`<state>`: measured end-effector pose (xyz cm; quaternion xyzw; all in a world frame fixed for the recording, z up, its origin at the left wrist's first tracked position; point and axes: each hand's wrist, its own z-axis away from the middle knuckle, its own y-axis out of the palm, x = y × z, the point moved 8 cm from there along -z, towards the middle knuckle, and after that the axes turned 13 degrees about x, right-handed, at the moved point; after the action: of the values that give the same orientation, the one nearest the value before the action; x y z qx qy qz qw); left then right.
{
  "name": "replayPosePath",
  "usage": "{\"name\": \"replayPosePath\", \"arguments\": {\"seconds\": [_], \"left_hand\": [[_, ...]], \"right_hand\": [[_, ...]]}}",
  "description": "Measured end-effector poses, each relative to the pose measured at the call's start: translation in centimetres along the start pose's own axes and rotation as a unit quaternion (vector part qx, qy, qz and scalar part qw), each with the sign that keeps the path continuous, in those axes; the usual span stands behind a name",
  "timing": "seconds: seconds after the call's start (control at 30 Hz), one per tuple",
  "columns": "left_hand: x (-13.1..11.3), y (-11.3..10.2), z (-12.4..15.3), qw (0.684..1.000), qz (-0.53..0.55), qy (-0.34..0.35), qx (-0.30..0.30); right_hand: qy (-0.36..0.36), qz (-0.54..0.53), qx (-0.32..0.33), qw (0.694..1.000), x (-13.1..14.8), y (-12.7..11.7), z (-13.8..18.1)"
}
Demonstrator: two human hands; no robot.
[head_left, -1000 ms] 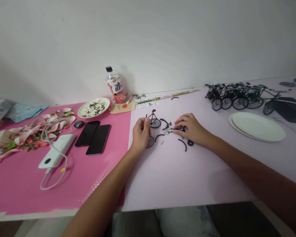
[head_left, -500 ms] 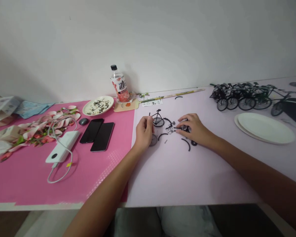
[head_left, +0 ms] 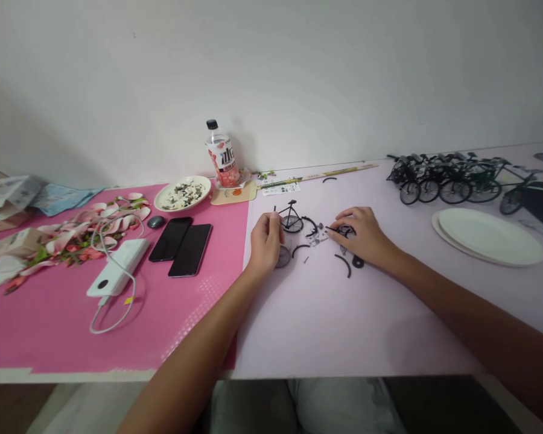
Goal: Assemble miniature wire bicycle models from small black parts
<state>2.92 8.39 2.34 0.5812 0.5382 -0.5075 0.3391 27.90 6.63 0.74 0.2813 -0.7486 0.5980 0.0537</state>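
My left hand (head_left: 266, 241) is closed around the front end of a small black model bicycle (head_left: 291, 218) and hides part of its frame. The saddle and one spoked wheel show beyond my fingers, and another grey wheel (head_left: 283, 257) shows beneath them. To the right, my right hand (head_left: 361, 234) pinches a thin black bicycle part (head_left: 333, 229) between thumb and fingertips, just above other dark pieces. Between and below the hands lie curved black mudguards (head_left: 343, 265), a small screw (head_left: 306, 260) and tiny grey parts (head_left: 317, 236).
Several assembled model bicycles (head_left: 447, 181) stand at the back right, behind stacked white plates (head_left: 493, 236). On the left are two phones (head_left: 190, 250), a power bank (head_left: 117, 268) with a cable, flower petals (head_left: 104, 223), a bowl (head_left: 163, 202) and a bottle (head_left: 224, 160).
My right hand has shifted slightly right, away from the model bicycle, with the thin black part at its fingertips. My left hand keeps its grip. The view has shifted a little.
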Motion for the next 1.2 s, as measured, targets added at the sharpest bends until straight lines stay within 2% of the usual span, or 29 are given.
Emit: {"name": "replayPosePath", "arguments": {"seconds": [0.2, 0.43, 0.5, 0.7, 0.93, 1.07, 1.2], "left_hand": [[0.0, 0.0, 0.2, 0.999, 0.034, 0.005, -0.001], [0.1, -0.3, -0.1, 0.995, 0.098, 0.001, -0.013], [0.1, -0.6, -0.1, 0.995, 0.092, -0.006, -0.024], [0.8, -0.9, -0.2, 0.997, 0.069, -0.019, -0.038], [-0.7, -2.9, -0.7, 0.996, -0.013, 0.061, -0.058], [-1.1, -4.3, -0.9, 0.995, -0.03, 0.058, -0.078], [-1.1, -4.6, -1.0, 0.995, -0.037, 0.057, -0.078]], "right_hand": [[0.022, -0.012, 0.015, 1.0, -0.4, 0.3, -0.1], [0.049, -0.042, -0.076, 0.995, 0.2, -2.1, 0.4], [0.054, -0.043, -0.081, 0.994, 0.1, -2.3, 0.4], [0.049, -0.053, -0.044, 0.996, -0.2, -1.2, 0.2], [0.034, -0.05, -0.083, 0.995, 0.3, -2.3, 0.4], [0.04, -0.045, -0.088, 0.994, 0.3, -2.8, 0.4], [0.048, -0.029, -0.098, 0.994, -0.5, -3.4, 0.3]]}}
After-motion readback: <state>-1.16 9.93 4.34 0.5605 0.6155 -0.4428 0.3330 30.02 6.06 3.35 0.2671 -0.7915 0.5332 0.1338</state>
